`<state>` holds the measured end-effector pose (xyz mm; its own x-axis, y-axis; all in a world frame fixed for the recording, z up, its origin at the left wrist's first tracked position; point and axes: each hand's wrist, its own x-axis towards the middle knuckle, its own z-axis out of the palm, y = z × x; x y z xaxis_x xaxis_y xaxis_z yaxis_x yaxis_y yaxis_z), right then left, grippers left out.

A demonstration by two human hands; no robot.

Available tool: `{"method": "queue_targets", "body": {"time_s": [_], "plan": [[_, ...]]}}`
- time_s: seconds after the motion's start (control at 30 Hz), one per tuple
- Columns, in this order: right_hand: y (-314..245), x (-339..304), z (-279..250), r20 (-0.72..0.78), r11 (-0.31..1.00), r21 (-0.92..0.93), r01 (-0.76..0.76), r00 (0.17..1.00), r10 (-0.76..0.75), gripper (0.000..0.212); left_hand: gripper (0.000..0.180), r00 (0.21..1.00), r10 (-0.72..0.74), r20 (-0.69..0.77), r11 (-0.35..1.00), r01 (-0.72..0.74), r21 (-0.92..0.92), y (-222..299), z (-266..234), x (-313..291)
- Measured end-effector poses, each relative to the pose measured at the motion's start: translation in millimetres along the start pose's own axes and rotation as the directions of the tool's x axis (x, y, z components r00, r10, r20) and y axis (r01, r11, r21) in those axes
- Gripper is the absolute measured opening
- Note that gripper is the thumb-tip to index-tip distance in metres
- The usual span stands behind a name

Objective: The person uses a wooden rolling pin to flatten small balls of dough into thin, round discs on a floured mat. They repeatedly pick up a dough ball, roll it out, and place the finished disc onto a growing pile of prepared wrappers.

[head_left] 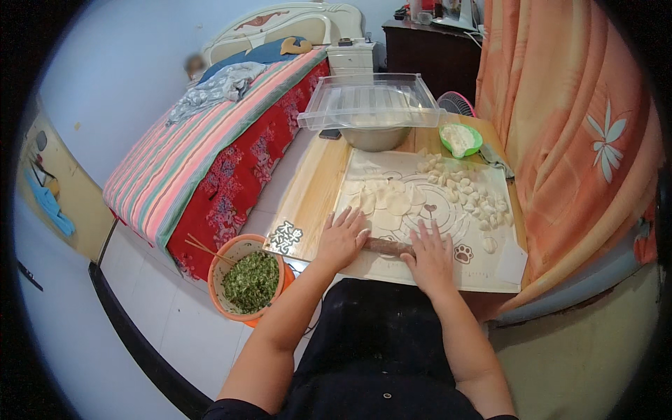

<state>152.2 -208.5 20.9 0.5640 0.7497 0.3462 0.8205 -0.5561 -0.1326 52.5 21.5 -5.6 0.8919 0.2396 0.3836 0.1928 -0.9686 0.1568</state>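
Note:
My left hand (pixel 341 239) lies palm down on the left end of a brown wooden rolling pin (pixel 389 246), its fingers stretched forward. On the pin's right end rests my right hand (pixel 430 253), also flat with the fingers apart. Both palms hide the pin's ends. Under it is a pale printed kneading mat (pixel 455 273). Beyond my hands lie several thin, round dough wrappers (pixel 397 199), partly overlapping. Many small floured dough pieces (pixel 483 204) are scattered at the mat's right side. Whether dough lies beneath the pin, I cannot tell.
A clear plastic drawer (pixel 371 120) sits over a large metal bowl (pixel 376 138) at the table's back. Near it are a green bowl of flour (pixel 460 138) and a phone (pixel 330 134). Left of the table stands an orange tub (pixel 218 285) with chopped green filling (pixel 250 282) and chopsticks (pixel 210 248).

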Motion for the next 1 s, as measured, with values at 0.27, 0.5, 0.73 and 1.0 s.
{"method": "queue_targets", "body": {"time_s": [0.27,0.5,0.73,1.0], "plan": [[5.5,-17.3,-6.6,0.226,0.997,-0.043,-0.064,0.971,0.072,0.085,0.067,0.992,-0.059,0.110,0.998,0.058,0.012,14.9,-20.0,-24.3],[32.4,56.8,16.9,0.094,0.982,0.069,-0.178,0.981,0.171,0.071,0.075,0.973,-0.229,0.038,0.973,0.229,-0.016,3.8,-2.1,22.1],[17.9,-1.8,-1.2,0.109,0.999,0.027,0.037,0.993,-0.040,0.058,0.058,0.987,-0.091,0.131,0.989,0.105,-0.102,8.5,-18.0,-28.3],[-0.1,-20.4,-30.7,-0.029,0.977,0.186,0.105,0.994,-0.101,0.040,0.032,0.887,0.323,0.330,0.854,-0.123,-0.505,29.6,-25.3,17.2]]}}
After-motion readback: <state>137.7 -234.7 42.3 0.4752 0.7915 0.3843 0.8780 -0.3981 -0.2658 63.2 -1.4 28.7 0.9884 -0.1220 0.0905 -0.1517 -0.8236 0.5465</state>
